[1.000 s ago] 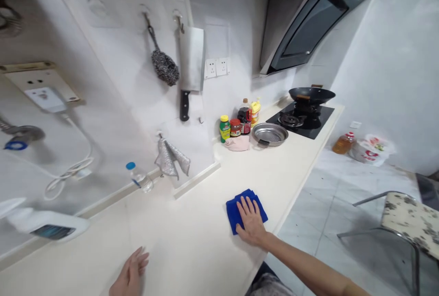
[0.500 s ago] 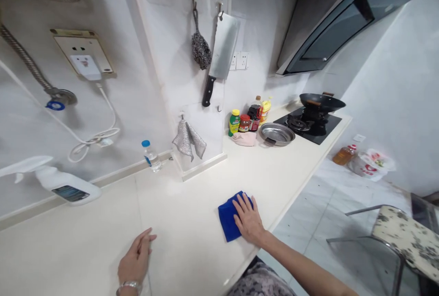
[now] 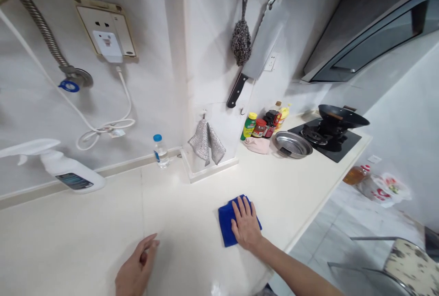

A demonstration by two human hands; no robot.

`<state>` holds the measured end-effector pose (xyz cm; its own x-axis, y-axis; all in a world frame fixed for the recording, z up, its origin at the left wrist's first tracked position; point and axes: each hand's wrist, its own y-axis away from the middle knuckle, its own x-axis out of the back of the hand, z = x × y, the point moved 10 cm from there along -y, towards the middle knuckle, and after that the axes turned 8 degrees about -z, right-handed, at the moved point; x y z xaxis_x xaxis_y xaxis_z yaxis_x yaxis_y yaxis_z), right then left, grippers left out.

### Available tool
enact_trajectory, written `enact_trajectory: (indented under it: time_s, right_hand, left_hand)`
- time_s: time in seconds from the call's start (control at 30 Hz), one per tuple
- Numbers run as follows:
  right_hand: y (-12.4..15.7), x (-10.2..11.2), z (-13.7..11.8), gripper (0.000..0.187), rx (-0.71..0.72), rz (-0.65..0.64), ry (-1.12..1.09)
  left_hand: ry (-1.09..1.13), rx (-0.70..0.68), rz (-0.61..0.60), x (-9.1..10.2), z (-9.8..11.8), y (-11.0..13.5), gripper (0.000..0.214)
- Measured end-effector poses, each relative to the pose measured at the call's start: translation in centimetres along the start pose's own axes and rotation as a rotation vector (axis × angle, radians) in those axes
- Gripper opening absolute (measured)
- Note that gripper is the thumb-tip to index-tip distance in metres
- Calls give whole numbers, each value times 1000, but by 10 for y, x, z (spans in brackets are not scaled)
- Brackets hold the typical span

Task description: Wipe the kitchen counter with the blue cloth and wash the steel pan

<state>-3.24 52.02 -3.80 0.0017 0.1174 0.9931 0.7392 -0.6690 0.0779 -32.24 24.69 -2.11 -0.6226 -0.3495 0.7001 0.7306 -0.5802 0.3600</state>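
Observation:
A folded blue cloth (image 3: 227,223) lies flat on the white countertop near its front edge. My right hand (image 3: 247,227) rests palm down on the cloth's right part, its fingers spread and stretched out, not wrapped around it. To the left, my left hand (image 3: 139,264) hovers at or just over the counter, cut off by the lower frame edge. Its fingers are loosely bent with a gap at the thumb, and nothing shows in them.
A white spray bottle (image 3: 73,172) and a small clear bottle (image 3: 161,154) stand along the wall. A cleaver (image 3: 264,42), scrubber (image 3: 242,42) and grey cloth (image 3: 206,140) hang from hooks. Farther right are condiment bottles, a steel pan (image 3: 294,144) and a wok (image 3: 343,116) on the stove.
The view has turned and shifted, so the wall things sit farther right. My right hand and the blue cloth have slid slightly left along the counter relative to the wall corner.

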Motion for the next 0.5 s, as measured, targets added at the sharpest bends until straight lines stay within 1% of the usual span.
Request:
enact_trajectory:
  time_s: [0.17,0.33,0.5]
  right_hand:
    - [-52,1,-24,70,-18,-56,-4]
    - [-100,11,-48,69,-4,-89,15]
    - [-136,14,-63,68,-8,-75,18]
  left_hand:
    - [-42,1,-50,-9,-13,-8,58]
    - [-21,-46,2,-10,-16,-7,53]
    - [28,-28,8,-12,-17,-5,51]
